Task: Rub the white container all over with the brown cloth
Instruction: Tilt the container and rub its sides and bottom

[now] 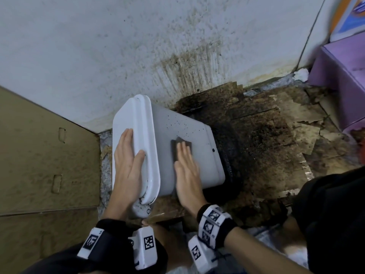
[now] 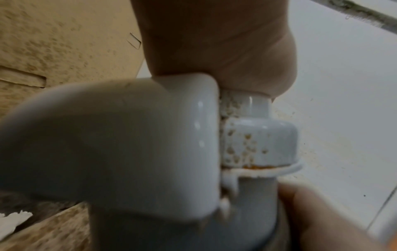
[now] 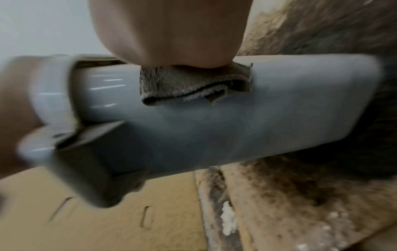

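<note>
The white container [image 1: 187, 135] lies on its side on the dirty floor, lid end toward the left. Dark specks dot its upper side. My left hand [image 1: 128, 161] lies flat on the lid [image 1: 136, 123], fingers straight, steadying it. My right hand [image 1: 186, 171] presses the folded brown cloth [image 1: 180, 144] flat against the container's upper side with straight fingers. In the right wrist view the cloth [image 3: 193, 86] is squeezed between my palm and the grey-white wall of the container [image 3: 257, 118]. The left wrist view shows the lid's rim [image 2: 128, 135] and a stained hinge knob [image 2: 257, 141].
A stained white wall [image 1: 138, 46] rises behind the container. Flattened cardboard [image 1: 39, 155] covers the floor at left. Black grime and torn cardboard [image 1: 276, 135] spread to the right. A purple box [image 1: 345, 76] stands at far right. My dark-clothed knee [image 1: 335, 214] is at lower right.
</note>
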Action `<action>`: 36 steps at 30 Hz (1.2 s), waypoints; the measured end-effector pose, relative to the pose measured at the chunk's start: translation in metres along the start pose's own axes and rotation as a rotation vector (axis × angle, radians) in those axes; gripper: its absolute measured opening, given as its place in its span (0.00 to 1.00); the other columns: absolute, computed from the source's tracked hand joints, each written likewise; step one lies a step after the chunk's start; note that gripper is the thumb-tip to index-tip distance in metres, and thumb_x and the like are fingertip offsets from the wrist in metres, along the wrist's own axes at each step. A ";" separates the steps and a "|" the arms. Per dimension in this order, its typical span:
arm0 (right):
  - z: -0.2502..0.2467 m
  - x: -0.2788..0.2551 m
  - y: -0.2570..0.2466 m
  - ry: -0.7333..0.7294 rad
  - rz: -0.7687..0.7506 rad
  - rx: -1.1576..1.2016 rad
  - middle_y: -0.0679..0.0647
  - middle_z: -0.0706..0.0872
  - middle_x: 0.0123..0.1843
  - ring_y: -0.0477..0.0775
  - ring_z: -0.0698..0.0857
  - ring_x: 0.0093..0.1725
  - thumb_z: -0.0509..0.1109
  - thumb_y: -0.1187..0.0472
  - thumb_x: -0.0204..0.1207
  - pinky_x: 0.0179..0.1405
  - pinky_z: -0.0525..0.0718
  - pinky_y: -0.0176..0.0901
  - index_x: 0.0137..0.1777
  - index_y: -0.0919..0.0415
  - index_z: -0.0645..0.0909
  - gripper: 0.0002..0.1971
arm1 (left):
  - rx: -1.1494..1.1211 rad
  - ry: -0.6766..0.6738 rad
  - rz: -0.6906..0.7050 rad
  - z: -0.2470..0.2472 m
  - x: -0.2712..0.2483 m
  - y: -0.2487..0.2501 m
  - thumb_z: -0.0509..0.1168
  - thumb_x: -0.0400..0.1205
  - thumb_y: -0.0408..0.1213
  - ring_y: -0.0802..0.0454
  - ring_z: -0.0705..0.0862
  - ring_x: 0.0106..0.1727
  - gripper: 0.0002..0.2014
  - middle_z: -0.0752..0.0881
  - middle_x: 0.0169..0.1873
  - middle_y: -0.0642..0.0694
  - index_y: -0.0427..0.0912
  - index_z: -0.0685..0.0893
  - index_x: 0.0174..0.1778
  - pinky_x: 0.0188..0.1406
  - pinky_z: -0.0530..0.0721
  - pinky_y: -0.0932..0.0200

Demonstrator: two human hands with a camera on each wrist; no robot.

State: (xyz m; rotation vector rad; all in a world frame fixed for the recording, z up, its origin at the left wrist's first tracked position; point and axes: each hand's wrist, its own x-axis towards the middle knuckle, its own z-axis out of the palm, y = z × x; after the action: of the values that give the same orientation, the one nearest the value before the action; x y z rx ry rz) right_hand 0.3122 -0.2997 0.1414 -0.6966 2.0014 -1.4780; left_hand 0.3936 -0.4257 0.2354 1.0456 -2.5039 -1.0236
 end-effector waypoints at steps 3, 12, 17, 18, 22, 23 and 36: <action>0.010 -0.011 -0.022 -0.024 -0.149 0.017 0.37 0.48 0.92 0.36 0.44 0.90 0.42 0.50 0.93 0.89 0.42 0.43 0.91 0.43 0.49 0.27 | -0.004 -0.008 -0.017 -0.002 -0.001 -0.003 0.50 0.91 0.53 0.72 0.46 0.88 0.33 0.53 0.91 0.63 0.55 0.52 0.93 0.91 0.48 0.50; -0.028 0.012 0.103 0.011 -0.062 -0.122 0.41 0.46 0.93 0.44 0.46 0.91 0.39 0.49 0.93 0.91 0.49 0.52 0.92 0.49 0.47 0.28 | -0.046 -0.008 -0.023 -0.007 -0.004 -0.005 0.51 0.91 0.52 0.70 0.48 0.89 0.32 0.54 0.90 0.65 0.57 0.52 0.93 0.92 0.49 0.45; -0.027 0.027 0.115 0.053 0.261 -0.020 0.48 0.44 0.92 0.48 0.42 0.91 0.44 0.61 0.94 0.89 0.38 0.42 0.91 0.57 0.45 0.27 | -0.049 -0.009 -0.022 -0.008 -0.004 -0.005 0.51 0.91 0.52 0.68 0.49 0.89 0.32 0.54 0.89 0.65 0.57 0.52 0.93 0.93 0.50 0.41; -0.025 0.027 0.108 0.061 0.283 -0.013 0.50 0.44 0.92 0.48 0.41 0.91 0.43 0.61 0.94 0.88 0.37 0.40 0.91 0.57 0.45 0.27 | -0.047 -0.007 -0.022 -0.008 -0.004 -0.005 0.51 0.91 0.52 0.68 0.49 0.89 0.32 0.54 0.90 0.64 0.56 0.52 0.93 0.93 0.50 0.41; -0.010 0.016 0.069 0.087 0.233 -0.012 0.45 0.45 0.93 0.42 0.42 0.91 0.41 0.50 0.88 0.90 0.40 0.44 0.91 0.50 0.46 0.31 | -0.043 -0.012 -0.005 -0.006 -0.003 -0.006 0.51 0.91 0.52 0.69 0.47 0.89 0.32 0.53 0.90 0.63 0.56 0.51 0.93 0.93 0.49 0.43; -0.005 0.011 0.054 0.077 0.193 -0.003 0.42 0.45 0.92 0.38 0.41 0.90 0.41 0.48 0.87 0.90 0.40 0.44 0.91 0.48 0.46 0.32 | -0.033 -0.007 0.004 -0.006 -0.003 -0.006 0.51 0.91 0.52 0.68 0.48 0.89 0.32 0.53 0.90 0.63 0.56 0.52 0.93 0.93 0.49 0.43; -0.023 0.003 0.063 -0.041 -0.176 -0.113 0.41 0.49 0.93 0.42 0.49 0.91 0.45 0.55 0.93 0.91 0.52 0.54 0.92 0.48 0.49 0.28 | -0.021 0.003 0.008 -0.005 -0.003 -0.007 0.52 0.91 0.52 0.67 0.49 0.89 0.33 0.55 0.90 0.61 0.54 0.53 0.93 0.92 0.51 0.45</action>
State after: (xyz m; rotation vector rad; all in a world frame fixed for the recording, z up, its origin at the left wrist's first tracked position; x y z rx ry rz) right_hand 0.2885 -0.2698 0.0861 -0.9642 2.0485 -1.4444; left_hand 0.4018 -0.4300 0.2345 1.0301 -2.4876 -1.0430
